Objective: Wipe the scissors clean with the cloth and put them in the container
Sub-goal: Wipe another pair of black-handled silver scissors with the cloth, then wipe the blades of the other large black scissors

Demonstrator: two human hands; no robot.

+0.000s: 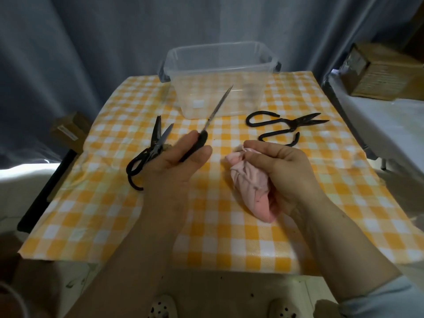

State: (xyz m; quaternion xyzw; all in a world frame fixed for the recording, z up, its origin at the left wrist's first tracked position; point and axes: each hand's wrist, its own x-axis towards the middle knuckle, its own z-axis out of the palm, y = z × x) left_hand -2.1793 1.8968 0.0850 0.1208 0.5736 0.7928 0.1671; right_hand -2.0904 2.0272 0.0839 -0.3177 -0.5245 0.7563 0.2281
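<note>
Item in hand: held scissors (217,107), black handle, blades closed together into one narrow strip.
Left hand: the left hand (181,161) grips the handle, fingers and thumb wrapped round it.
Long axis: runs from that hand up and away to the right. The tip points at the clear plastic container (259,72) and appears to lie in front of its near wall, not inside.
Right hand: the right hand (286,166) clutches a bunched pink cloth (250,182), fingers curled into the folds.
Key relation: the cloth sits to the right of the scissors' handle, level with it and apart from the metal. The blade reaches beyond the cloth, toward the far side.
Judgement, next move: the cloth must travel up and left to meet the blade, or the blade must swing back to it. The right hand is the nearer one for wiping.
Container: stands at the far edge of the table (206,237), open-topped. No scissors show inside.
Other stock, left: scissors at left (156,143), blades slightly parted, lying on the table just beside the left hand.
Other stock, right: scissors at right (289,129), wide looped handles, lying between the right hand and the container.
Progress, judged: nothing deposited, three pairs outstanding.
</note>
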